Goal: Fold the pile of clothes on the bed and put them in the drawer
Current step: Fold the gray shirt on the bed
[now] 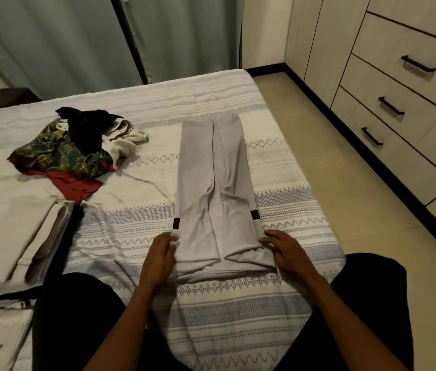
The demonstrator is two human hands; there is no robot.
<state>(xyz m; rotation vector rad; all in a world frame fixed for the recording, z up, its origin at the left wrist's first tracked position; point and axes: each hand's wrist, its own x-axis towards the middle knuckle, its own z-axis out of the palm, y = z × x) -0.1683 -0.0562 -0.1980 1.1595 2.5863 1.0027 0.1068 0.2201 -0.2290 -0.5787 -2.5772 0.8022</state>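
Note:
A light grey garment (211, 183) lies lengthwise on the bed (278, 303), folded into a long narrow strip with dark bands at both sides near me. My left hand (162, 257) grips its near left corner. My right hand (283, 250) grips the near right corner. A loose pile of clothes (75, 148) in green plaid, red, black and white sits at the bed's far left. Folded beige clothes (24, 242) are stacked at the left.
A wardrobe with several drawers (399, 108) and black handles runs along the right wall, across a strip of tiled floor (345, 196). Grey-green curtains (77, 44) hang behind the bed. My knees in black flank the garment.

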